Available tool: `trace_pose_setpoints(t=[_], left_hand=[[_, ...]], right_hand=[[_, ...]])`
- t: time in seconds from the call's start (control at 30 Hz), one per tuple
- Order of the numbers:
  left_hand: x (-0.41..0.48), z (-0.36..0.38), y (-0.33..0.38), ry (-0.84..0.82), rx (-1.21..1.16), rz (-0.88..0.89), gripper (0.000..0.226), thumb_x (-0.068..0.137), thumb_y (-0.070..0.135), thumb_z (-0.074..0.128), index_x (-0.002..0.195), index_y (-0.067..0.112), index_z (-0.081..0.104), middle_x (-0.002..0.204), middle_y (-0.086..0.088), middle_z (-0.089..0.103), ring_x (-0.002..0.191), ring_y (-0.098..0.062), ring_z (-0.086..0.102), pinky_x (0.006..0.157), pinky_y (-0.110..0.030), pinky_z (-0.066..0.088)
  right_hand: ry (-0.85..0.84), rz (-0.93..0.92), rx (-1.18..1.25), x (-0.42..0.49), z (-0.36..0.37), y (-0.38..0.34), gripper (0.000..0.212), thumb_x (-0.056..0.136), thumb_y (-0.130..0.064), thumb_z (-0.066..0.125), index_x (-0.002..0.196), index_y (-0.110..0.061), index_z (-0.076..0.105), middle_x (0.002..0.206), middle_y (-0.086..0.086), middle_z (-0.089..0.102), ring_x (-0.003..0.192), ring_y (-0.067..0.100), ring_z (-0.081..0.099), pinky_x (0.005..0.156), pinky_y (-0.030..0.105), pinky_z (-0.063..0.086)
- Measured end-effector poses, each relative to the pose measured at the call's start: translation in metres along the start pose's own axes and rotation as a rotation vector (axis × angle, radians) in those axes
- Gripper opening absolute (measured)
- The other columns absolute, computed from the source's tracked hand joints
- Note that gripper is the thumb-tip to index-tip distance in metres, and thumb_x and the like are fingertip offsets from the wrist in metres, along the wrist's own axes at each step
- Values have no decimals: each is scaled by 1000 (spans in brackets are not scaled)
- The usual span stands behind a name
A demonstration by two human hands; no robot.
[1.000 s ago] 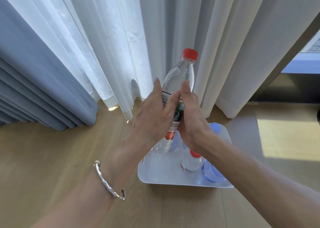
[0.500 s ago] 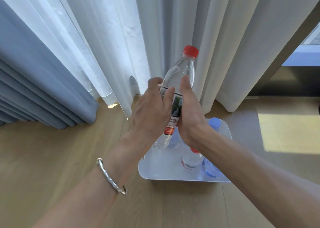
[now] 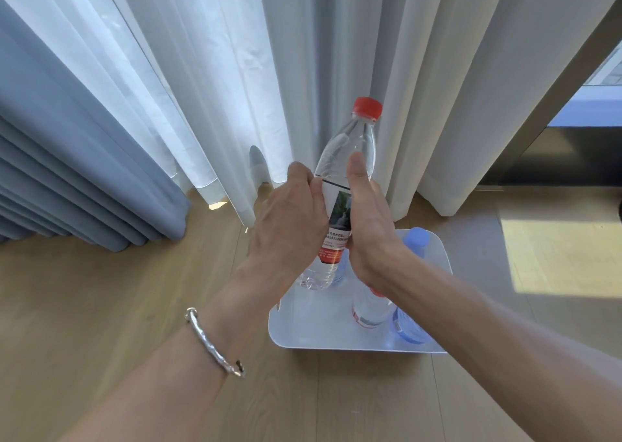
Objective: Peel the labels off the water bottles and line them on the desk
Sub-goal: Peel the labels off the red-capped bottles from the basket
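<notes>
A clear water bottle [image 3: 350, 145] with a red cap is held upright in the air above a white bin [image 3: 303, 324]. Its label [image 3: 336, 223] is white with a picture and a red band at the bottom. My right hand [image 3: 367, 226] grips the bottle from the right, thumb pointing up along it. My left hand [image 3: 289, 226] is curled on the left side, its fingertips at the label's top edge. Inside the bin stand a red-capped bottle [image 3: 370, 310] and two blue-capped ones [image 3: 415, 239], partly hidden by my right arm.
White sheer curtains [image 3: 303, 54] hang straight ahead and a blue-grey curtain [image 3: 67, 155] hangs at the left. The surface below is light wood [image 3: 101, 307]. A dark window frame [image 3: 555, 122] runs at the right, with a sunlit patch on the wood below it.
The bottle has turned so the label's picture side faces me. My left fingers have curled from straight onto the label's top edge. The view has shifted slightly.
</notes>
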State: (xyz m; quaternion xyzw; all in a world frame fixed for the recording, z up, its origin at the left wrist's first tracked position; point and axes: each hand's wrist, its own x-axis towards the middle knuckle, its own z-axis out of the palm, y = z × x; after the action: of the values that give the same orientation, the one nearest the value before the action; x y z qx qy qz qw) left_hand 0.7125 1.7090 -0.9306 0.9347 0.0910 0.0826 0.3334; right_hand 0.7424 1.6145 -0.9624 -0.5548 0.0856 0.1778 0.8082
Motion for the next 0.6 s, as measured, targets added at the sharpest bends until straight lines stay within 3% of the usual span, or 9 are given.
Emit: trace_pose_setpoints(t=[0.1, 0.17, 0.3, 0.37, 0.47, 0.53, 0.6], left_hand=[[1, -2, -2, 31, -46, -28, 18, 103, 26, 32, 91, 13, 38, 68, 2, 48, 84, -32, 51, 70, -39, 40], [2, -4, -4, 51, -65, -46, 16, 102, 23, 34, 92, 12, 40, 69, 3, 46, 74, -26, 48, 65, -32, 35], [4, -4, -7, 86, -161, -114, 21, 102, 23, 33, 96, 8, 47, 77, 1, 55, 74, -22, 51, 51, -21, 35], [5, -3, -6, 78, -244, -159, 24, 102, 32, 34, 95, 14, 49, 81, 2, 60, 78, -16, 56, 59, -17, 40], [7, 4, -10, -3, -398, -222, 38, 95, 57, 35, 85, 26, 54, 91, 3, 66, 100, -21, 61, 86, -38, 49], [4, 7, -12, -37, -416, -253, 41, 86, 68, 43, 76, 31, 55, 85, 5, 67, 94, -19, 63, 86, -42, 50], [0, 11, -12, -37, -423, -231, 34, 82, 62, 57, 71, 30, 52, 78, 3, 69, 77, -15, 62, 76, -36, 50]], right_hand=[[6, -24, -35, 2, 2, -4, 46, 92, -59, 41, 112, -21, 58, 98, 7, 74, 82, 18, 73, 69, 31, 60], [30, -12, -34, 2, 3, -6, 56, 90, -64, 40, 118, -19, 58, 102, 10, 73, 90, 23, 72, 79, 38, 60], [58, 10, 6, 4, 2, -8, 62, 86, -70, 37, 113, -20, 61, 106, 14, 72, 97, 30, 70, 90, 51, 54], [65, 4, 17, 5, 1, -8, 61, 87, -70, 37, 110, -20, 62, 107, 16, 72, 98, 32, 70, 90, 52, 54], [74, -23, 24, 3, 0, -11, 58, 89, -68, 35, 107, -20, 62, 109, 21, 69, 100, 35, 68, 91, 53, 53], [91, -35, 32, 1, 1, -12, 62, 89, -68, 37, 108, -15, 61, 114, 28, 64, 104, 42, 65, 91, 56, 52], [116, -39, 42, 0, 3, -13, 73, 83, -73, 42, 115, -11, 60, 116, 30, 62, 105, 44, 64, 89, 58, 52]])
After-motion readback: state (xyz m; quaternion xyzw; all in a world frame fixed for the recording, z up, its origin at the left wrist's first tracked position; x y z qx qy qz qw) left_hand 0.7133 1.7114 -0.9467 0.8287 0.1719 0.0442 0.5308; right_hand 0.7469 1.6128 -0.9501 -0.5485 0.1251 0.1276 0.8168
